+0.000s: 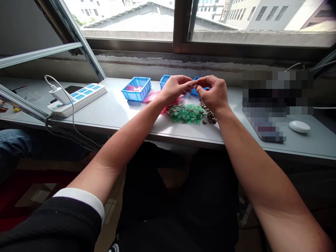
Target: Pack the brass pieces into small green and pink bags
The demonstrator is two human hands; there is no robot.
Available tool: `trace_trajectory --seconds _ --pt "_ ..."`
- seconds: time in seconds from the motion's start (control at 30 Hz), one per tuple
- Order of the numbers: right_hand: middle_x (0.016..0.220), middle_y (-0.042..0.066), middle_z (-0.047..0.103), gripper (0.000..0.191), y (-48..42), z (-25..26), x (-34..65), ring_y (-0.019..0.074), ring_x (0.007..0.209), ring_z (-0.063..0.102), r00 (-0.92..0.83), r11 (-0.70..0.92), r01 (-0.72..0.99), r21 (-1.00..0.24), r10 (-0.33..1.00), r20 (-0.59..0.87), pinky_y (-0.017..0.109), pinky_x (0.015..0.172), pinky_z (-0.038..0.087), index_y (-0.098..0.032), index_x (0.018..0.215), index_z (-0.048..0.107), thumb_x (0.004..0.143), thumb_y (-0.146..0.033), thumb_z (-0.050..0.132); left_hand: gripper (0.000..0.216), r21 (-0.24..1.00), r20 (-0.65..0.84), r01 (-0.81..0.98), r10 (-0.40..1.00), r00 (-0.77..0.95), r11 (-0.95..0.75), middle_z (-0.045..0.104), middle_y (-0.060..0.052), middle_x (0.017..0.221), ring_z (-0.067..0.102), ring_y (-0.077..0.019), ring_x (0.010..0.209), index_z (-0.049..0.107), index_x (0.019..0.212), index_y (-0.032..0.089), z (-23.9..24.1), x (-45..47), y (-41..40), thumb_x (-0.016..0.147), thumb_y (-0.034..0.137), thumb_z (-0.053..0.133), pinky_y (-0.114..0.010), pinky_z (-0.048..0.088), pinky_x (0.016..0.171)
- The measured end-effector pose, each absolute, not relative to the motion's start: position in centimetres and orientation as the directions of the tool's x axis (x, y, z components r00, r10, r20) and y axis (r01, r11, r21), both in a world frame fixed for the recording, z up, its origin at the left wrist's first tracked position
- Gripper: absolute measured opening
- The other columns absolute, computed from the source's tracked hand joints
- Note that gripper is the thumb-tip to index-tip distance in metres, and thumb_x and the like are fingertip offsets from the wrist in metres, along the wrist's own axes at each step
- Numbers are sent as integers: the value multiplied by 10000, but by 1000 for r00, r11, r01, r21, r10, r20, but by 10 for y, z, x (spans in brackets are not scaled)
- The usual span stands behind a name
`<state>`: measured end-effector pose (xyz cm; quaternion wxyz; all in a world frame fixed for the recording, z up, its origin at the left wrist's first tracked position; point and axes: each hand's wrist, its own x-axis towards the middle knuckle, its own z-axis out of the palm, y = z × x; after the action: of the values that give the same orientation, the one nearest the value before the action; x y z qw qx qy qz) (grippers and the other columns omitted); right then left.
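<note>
My left hand (177, 86) and my right hand (212, 91) meet fingertip to fingertip above the table. Both are closed in a pinch, and whatever sits between the fingers is too small to make out. Below them lies a heap of small green pieces (187, 113), some looking like clear plastic. Flat pink packets (151, 97) spread behind and left of it. Small dark brown and golden pieces (210, 117) are piled under my right hand. Three blue bins stand behind: the left bin (136, 94) holds pink items, while my hands partly cover the middle bin (164, 81) and the right bin (194, 91).
A white power strip (78, 99) with a plugged-in charger (60, 94) and cable stands at left. To the right are a white oval case (299, 126) and a blurred-out patch. Metal frame bars (76, 33) slope along the left. Someone's jeans-clad leg (15, 147) shows at far left.
</note>
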<state>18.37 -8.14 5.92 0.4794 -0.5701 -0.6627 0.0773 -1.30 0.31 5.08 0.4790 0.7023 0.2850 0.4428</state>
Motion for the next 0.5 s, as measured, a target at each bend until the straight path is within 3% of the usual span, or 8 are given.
trace_trajectory --seconds 0.13,0.33,0.43,0.5 --pt "1352 90 964 142 -81 57 185 326 1256 936 105 358 662 -658 826 554 520 1205 788 -309 1161 929 1062 -227 871 580 907 377 -34 773 510 -419 957 -133 1097 897 -215 1027 983 1108 177 48 -13 6 950 706 1157 -361 718 959" --pt "1357 86 969 197 -78 55 186 343 1311 928 96 348 670 -656 835 541 521 1164 806 -328 1231 943 1078 -267 834 253 899 416 -72 788 455 -433 962 -93 1130 901 -218 1067 980 1163 174 43 -12 12 929 233 1055 -406 726 1066" --pt "1328 104 967 219 -77 54 185 367 1319 922 134 320 657 -682 841 524 524 1105 828 -322 1286 950 1088 -367 866 277 912 389 -57 812 435 -406 961 -80 1110 920 -255 1109 959 1207 197 43 -13 9 933 175 993 -445 733 1097" --pt "1290 117 964 245 -77 53 185 371 1265 929 144 319 635 -703 845 514 536 1064 838 -310 1299 949 1087 -423 901 416 905 401 -51 809 430 -422 964 -83 1099 924 -273 1117 935 1342 220 43 -14 7 936 184 1015 -459 734 1109"
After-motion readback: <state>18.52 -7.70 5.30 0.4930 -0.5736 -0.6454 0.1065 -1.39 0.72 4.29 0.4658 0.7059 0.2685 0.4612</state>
